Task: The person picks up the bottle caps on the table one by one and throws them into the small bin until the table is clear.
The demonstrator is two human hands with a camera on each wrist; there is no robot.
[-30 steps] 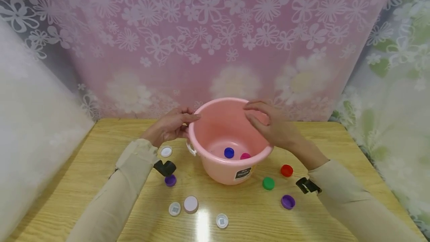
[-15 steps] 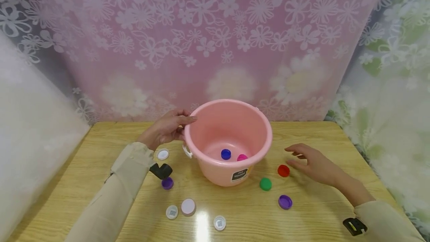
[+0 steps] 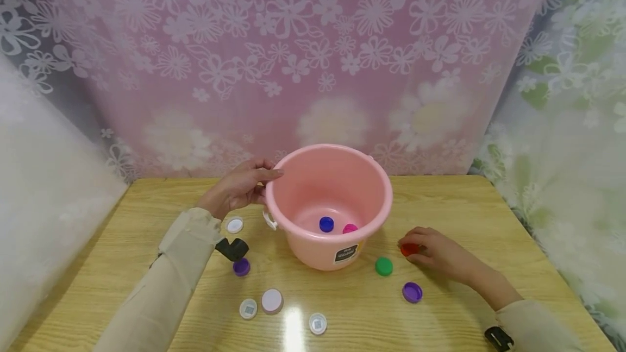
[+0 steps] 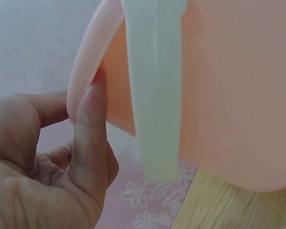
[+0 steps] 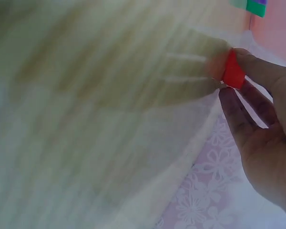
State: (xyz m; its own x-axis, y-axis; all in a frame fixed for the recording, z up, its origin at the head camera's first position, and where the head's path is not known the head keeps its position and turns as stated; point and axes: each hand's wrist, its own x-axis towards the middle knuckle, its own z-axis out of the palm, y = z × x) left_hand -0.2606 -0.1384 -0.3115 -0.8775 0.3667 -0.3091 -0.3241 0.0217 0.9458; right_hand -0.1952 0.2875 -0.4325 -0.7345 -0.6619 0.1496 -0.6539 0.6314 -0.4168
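Observation:
A pink bucket [image 3: 303,249] stands on the table, tilted a little toward me, with a blue bottle cap [image 3: 326,224] and a pink bottle cap [image 3: 350,228] on its floor. My left hand [image 3: 242,186] grips the bucket's left rim, thumb over the edge and fingers beneath it. In the left wrist view the white handle [image 4: 155,95] hangs beside those fingers. To the right of the bucket, my right hand [image 3: 442,254] pinches a red bottle cap [image 3: 408,249] between thumb and fingers at the tabletop. The right wrist view shows the red cap edge-on.
Near the right hand lie a green cap [image 3: 383,266] and a purple cap [image 3: 412,292]. Several more caps lie left and in front, among them a purple one [image 3: 242,267] and a pale pink one [image 3: 271,301]. A floral curtain [image 3: 313,69] hangs behind the table.
My right hand has left the inside of the bucket, swung out to the right, and come down onto the red cap. The left hand keeps its grip on the rim.

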